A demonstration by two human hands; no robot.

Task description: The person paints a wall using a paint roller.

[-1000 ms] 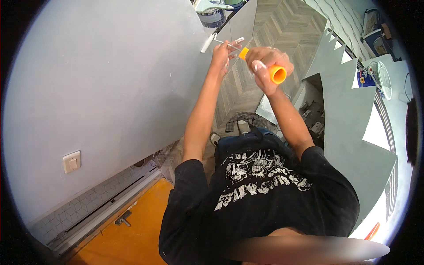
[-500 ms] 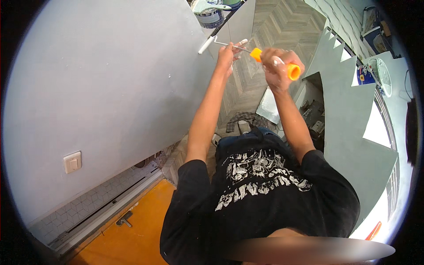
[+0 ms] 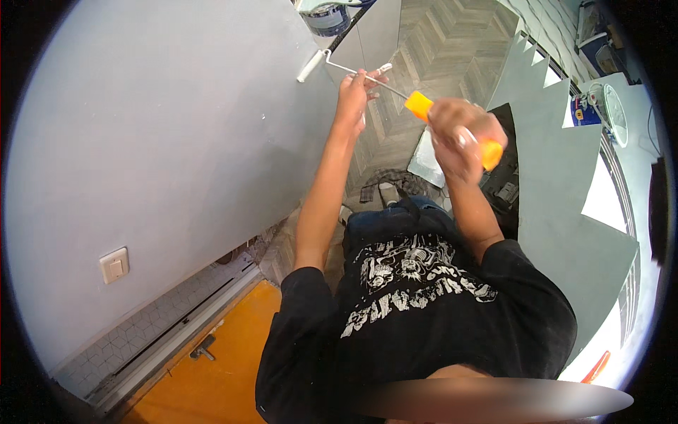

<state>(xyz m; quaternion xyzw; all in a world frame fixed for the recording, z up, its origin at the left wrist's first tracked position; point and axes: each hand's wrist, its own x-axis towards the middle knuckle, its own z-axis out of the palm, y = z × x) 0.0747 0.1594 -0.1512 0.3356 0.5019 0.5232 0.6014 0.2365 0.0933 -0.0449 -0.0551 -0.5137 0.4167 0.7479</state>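
Note:
A small paint roller has a white sleeve, a thin bent metal rod and a yellow handle. My right hand is wrapped round that handle, with yellow showing at both ends of the fist. Farther forward, my left hand has the rod between thumb and fingers; some fingers stretch out beyond it, with white smears on them. The sleeve lies at the grey-blue wall, near its far edge, and looks to be against it. White smears also mark my right hand.
Paint bucket stands at the far end of the wall on a cabinet. Stepped grey panels run along the right, with a blue-and-white bucket beyond. A white board and dark cloth lie near my feet. Light switch is on the wall.
The handle and my right hand have come nearer and to the right. The sleeve has shifted left along the wall, and my left hand has moved slightly left and nearer.

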